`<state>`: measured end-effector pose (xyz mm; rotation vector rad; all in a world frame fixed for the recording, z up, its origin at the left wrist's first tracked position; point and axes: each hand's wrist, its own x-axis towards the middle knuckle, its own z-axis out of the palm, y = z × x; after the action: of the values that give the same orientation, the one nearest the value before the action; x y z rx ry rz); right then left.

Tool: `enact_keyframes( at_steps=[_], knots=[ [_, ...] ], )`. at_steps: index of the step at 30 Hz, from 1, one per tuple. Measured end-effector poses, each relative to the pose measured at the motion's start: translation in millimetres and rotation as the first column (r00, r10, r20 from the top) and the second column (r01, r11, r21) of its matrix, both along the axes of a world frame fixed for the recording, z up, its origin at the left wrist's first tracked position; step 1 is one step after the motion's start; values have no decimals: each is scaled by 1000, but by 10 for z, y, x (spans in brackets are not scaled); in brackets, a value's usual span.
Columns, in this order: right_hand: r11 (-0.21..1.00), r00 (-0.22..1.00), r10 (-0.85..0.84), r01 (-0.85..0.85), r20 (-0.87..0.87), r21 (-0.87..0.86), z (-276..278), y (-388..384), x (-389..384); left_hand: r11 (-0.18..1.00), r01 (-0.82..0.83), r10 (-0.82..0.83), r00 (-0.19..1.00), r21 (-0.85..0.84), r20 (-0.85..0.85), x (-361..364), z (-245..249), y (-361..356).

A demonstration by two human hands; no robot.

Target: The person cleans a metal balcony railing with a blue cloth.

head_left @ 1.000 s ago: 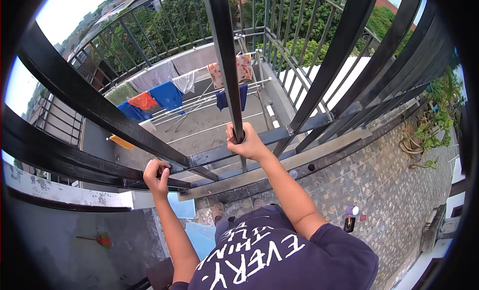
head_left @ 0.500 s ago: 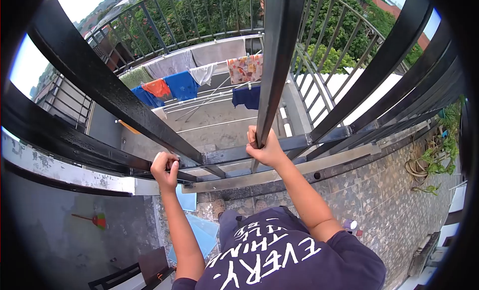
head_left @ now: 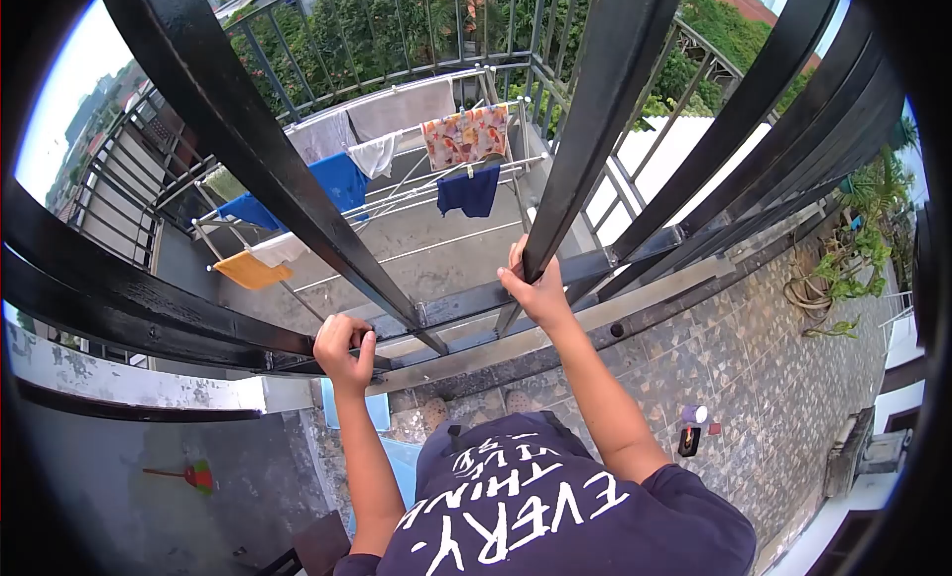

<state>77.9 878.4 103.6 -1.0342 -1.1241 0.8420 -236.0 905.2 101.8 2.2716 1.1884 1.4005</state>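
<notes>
My left hand point(head_left: 344, 351) is closed over the low horizontal rail of a black metal railing point(head_left: 466, 303), left of the bar that slants down to the rail. My right hand point(head_left: 536, 285) wraps round the lower end of a thick upright bar point(head_left: 605, 110), just above the same rail. Beyond the bars stands a white drying rack point(head_left: 397, 194) with cloths on it: a patterned one point(head_left: 466, 138), a dark blue one point(head_left: 468, 191), a bright blue one point(head_left: 339, 182) and a yellow-orange one point(head_left: 253, 271).
Below lies a floor of patterned tiles point(head_left: 714, 358) with light blue sheets point(head_left: 400, 467), a white-topped cup point(head_left: 696, 414) and a small black object point(head_left: 688, 440). A red and green broom head point(head_left: 198, 476) is at the lower left. Plants point(head_left: 868, 264) hang at the right.
The view has shifted, so more of the drying rack and its yellow-orange cloth shows. The small black object by the cup has come into sight. Both hands keep their holds on the railing.
</notes>
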Motion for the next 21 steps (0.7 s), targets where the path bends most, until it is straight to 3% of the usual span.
enact_keyframes(
  at_steps=[4,9,13,16,21],
  knots=[
    [964,962,-265,266,-62,-4,413,33,-228,1000,-5,6,999,17,-43,-18,13,-6],
    [891,913,-407,402,-23,208,2199,132,-292,997,-41,48,993,63,-107,30,15,-34],
    [949,965,-259,263,-44,176,3529,162,-210,995,-94,99,986,43,-137,142,-10,-12],
    [944,966,-191,132,175,302,4241,236,-50,988,-154,155,977,20,-148,170,11,-30],
    [887,834,-356,160,422,433,5137,640,90,967,-244,241,969,-77,-47,231,0,-13]
  ],
)
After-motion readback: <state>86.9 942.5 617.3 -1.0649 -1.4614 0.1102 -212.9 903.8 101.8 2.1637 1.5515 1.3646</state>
